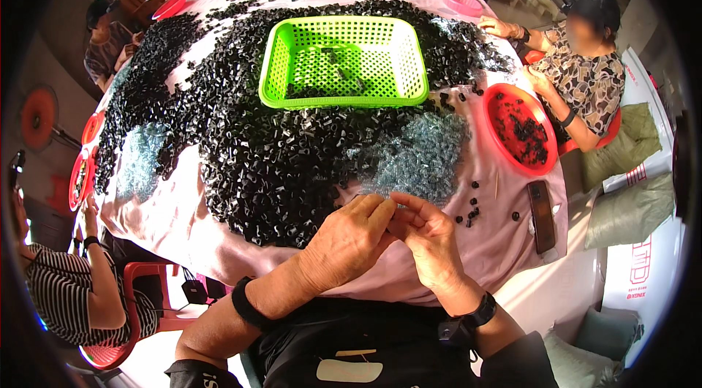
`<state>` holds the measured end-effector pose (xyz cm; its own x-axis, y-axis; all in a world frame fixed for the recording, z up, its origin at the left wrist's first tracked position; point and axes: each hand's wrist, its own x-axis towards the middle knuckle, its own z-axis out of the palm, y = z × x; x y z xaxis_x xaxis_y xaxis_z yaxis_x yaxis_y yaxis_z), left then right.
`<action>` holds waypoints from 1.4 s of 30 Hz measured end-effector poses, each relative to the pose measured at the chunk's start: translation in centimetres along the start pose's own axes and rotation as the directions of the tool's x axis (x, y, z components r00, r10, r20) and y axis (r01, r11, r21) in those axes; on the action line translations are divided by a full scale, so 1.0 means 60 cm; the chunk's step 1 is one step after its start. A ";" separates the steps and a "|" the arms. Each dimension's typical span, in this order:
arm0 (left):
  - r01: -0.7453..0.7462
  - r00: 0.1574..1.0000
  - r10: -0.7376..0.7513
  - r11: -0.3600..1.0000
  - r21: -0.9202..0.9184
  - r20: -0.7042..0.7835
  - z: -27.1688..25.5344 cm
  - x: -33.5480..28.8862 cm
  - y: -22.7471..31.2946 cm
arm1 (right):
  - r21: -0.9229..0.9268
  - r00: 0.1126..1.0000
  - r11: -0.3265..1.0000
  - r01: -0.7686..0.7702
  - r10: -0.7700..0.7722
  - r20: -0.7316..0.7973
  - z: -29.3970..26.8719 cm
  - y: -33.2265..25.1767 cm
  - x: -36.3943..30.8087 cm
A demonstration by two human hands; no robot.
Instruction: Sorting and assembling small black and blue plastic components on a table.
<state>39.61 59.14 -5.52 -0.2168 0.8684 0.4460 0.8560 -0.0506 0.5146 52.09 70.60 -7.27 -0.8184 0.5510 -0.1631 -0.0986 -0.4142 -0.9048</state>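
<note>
A round table (168,220) under a pale pink cloth, heaped with small parts.

A wide spread of small black pieces (270,161) was laid across the cloth, a green basket (344,59) was set in the middle, bluish clear pieces (420,157) were piled nearby, and a red bowl (521,128) and a dark phone (541,216) were placed at the right edge.

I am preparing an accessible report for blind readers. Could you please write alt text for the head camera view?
A person's left hand and right hand meet fingertip to fingertip at the near edge of a table with a pink cloth, heaped with small black parts. A green basket sits mid-table, a red bowl at right, other people seated around.
</note>
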 end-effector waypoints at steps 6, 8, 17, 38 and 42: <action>-0.017 1.000 0.017 1.000 -0.004 -0.021 0.004 0.000 -0.006 | 0.022 0.998 0.998 -0.052 0.053 -0.021 0.001 -0.005 0.000; -0.011 1.000 0.011 1.000 -0.006 -0.022 0.007 0.000 -0.006 | 0.051 0.994 0.993 -0.106 0.108 -0.028 0.002 -0.008 -0.001; -0.015 1.000 0.015 0.999 0.032 0.002 0.008 -0.006 -0.001 | -0.055 0.999 0.998 -0.023 0.024 0.024 -0.004 -0.006 0.001; 0.124 0.989 -0.128 0.990 0.070 0.069 0.010 0.005 -0.013 | 0.043 0.982 0.984 -0.173 0.175 -0.068 -0.047 -0.022 -0.008; 0.152 0.974 -0.151 0.988 0.008 0.166 -0.003 0.028 -0.056 | 0.050 0.980 0.980 -0.191 0.193 -0.048 -0.045 -0.018 -0.004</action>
<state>36.28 60.69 -6.37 -0.2629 0.9358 0.2349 0.8165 0.0860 0.5709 53.93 72.86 -7.33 -0.7940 0.4947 -0.3533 0.0309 -0.5476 -0.8362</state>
